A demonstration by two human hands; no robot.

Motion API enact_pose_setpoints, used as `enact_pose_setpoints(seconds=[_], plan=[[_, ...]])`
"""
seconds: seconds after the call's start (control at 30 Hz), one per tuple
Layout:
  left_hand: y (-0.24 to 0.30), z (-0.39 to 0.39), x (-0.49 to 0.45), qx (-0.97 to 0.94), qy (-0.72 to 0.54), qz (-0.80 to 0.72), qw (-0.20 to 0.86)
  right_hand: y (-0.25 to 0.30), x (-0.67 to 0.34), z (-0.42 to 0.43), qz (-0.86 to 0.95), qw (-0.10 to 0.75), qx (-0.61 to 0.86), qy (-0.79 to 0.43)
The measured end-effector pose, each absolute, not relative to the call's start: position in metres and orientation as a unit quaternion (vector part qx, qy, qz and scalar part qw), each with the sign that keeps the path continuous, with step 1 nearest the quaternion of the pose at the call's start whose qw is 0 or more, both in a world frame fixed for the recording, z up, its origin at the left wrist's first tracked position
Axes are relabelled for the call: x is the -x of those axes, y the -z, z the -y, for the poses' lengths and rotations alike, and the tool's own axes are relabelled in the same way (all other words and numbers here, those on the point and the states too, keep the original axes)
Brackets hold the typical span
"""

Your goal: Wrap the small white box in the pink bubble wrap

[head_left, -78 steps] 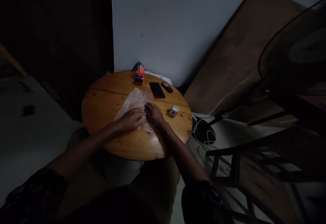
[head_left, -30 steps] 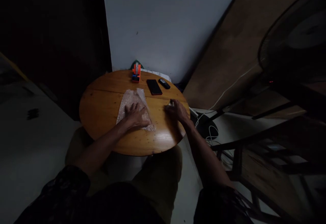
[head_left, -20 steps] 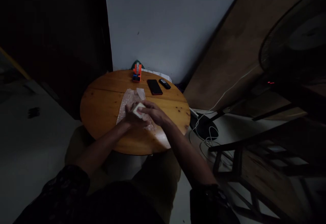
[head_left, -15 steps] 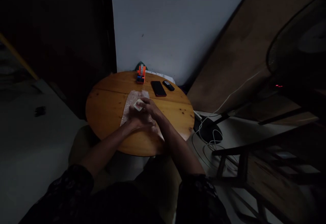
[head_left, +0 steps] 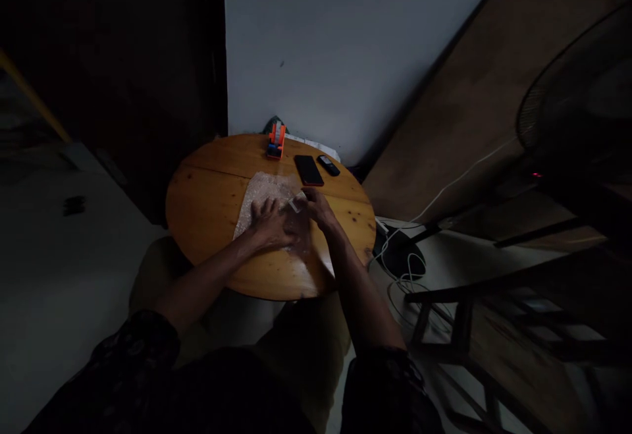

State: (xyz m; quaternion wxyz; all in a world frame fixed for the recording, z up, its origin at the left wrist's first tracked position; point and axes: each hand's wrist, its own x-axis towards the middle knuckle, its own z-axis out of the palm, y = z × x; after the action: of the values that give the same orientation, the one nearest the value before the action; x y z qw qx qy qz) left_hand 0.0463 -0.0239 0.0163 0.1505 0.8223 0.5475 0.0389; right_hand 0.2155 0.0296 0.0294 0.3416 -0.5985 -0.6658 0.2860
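The small box (head_left: 297, 201) is up in the right hand (head_left: 316, 205), just above the far right part of the bubble wrap (head_left: 257, 191); whether its underside touches the wrap I can't make out from here. The right grip is closed around it, fingers on the far side, and only a pale face and edge show. The left hand (head_left: 271, 224) grips nothing that I can see: it lies palm down on the wrap, fingers spread, just left of the box. The wrap lies across the middle of the round wooden surface (head_left: 205, 207), its near right part dim in shadow.

Farther back, beyond the hands, there's an orange tape dispenser (head_left: 276, 141) near the far edge. To the right of it lies a dark flat phone (head_left: 309, 170), and just beside that, farther right, a smaller keypad phone (head_left: 328, 165).

The pale wall (head_left: 365, 58) rises behind all this. Over on the right, a big brown board (head_left: 459, 105) leans at a slant, and white cable (head_left: 407, 279) lies in loose loops on the floor near a wooden stool (head_left: 513, 335).
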Motion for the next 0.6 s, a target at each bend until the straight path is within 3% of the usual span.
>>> enact_pose_setpoints(seconds=[0.2,0.3,0.6], plan=[[-0.012,0.023,-0.043,-0.831,-0.067,-0.530,0.156,-0.052,-0.187,-0.027,0.740,0.217,0.605,-0.200],[-0.010,0.022,-0.042,-0.844,-0.070,-0.515,0.134,-0.061,-0.168,-0.027,0.742,0.185,0.608,-0.215],[-0.012,0.025,-0.047,-0.831,-0.081,-0.534,0.134,-0.039,-0.135,-0.044,0.675,0.332,0.565,-0.339]])
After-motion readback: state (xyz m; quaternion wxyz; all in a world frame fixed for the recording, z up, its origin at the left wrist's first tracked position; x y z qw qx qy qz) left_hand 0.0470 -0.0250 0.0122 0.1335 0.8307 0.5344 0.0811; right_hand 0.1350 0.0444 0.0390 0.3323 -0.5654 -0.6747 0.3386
